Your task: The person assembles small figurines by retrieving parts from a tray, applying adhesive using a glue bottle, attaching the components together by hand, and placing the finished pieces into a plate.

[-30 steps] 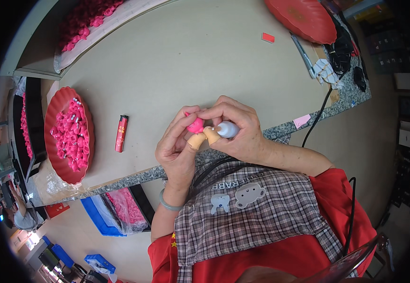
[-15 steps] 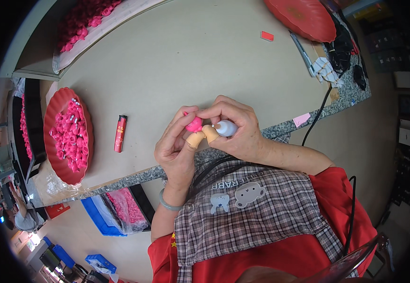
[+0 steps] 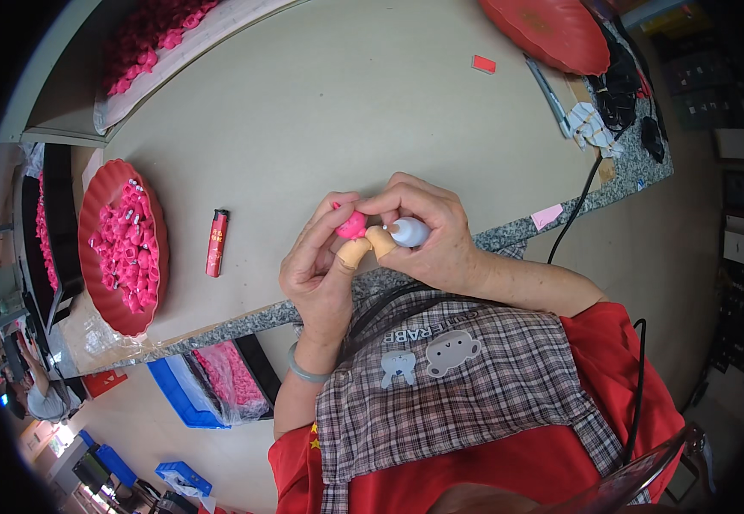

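Both hands meet above the table's near edge. Between the fingers of my left hand [image 3: 314, 248] is a small, rounded bright-pink plastic piece [image 3: 351, 225], its exact kind unclear. My right hand [image 3: 440, 236] is wrapped round a small pale squeeze bottle [image 3: 411, 232], its narrow end pointing left toward the pink piece. The fingertips of my right hand also touch the pink piece. Tan finger covers sit on both thumbs, the left one [image 3: 352, 254] and the right one [image 3: 380, 242], which are close together under the piece.
A red scalloped dish [image 3: 89, 257] of small pink pieces stands at the left, beside a red lighter [image 3: 217, 242]. Another red dish [image 3: 552, 34], a small red block [image 3: 484, 64], a pen-like tool [image 3: 548, 96] and a crumpled cloth [image 3: 593, 128] lie far right. A black cable [image 3: 574, 210] crosses the edge.
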The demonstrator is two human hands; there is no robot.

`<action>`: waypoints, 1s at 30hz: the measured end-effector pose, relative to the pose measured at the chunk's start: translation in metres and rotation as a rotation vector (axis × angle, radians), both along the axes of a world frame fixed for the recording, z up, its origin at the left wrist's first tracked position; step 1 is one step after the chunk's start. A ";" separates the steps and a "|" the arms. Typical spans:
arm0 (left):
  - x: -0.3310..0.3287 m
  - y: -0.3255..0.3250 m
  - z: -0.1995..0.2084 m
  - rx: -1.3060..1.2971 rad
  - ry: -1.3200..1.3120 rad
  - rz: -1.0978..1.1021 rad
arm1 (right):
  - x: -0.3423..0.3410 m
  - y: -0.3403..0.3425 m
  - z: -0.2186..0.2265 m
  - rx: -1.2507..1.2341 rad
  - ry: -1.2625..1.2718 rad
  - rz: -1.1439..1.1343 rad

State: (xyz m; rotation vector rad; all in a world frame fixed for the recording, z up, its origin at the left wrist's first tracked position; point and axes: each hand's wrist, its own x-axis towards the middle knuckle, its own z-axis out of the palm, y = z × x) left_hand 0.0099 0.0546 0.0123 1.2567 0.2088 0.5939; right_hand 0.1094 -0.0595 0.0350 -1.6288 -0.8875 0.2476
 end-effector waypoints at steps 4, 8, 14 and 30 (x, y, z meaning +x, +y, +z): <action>0.001 0.001 -0.001 0.025 -0.034 -0.004 | 0.000 0.000 -0.002 -0.001 0.000 -0.002; 0.000 -0.001 -0.001 -0.002 -0.005 0.000 | 0.000 -0.001 -0.002 -0.004 0.000 0.001; 0.000 0.001 -0.001 -0.005 0.002 -0.002 | 0.000 0.000 0.000 -0.004 -0.003 0.007; -0.001 0.000 0.000 -0.003 0.003 0.000 | 0.001 -0.001 -0.001 -0.009 0.010 0.021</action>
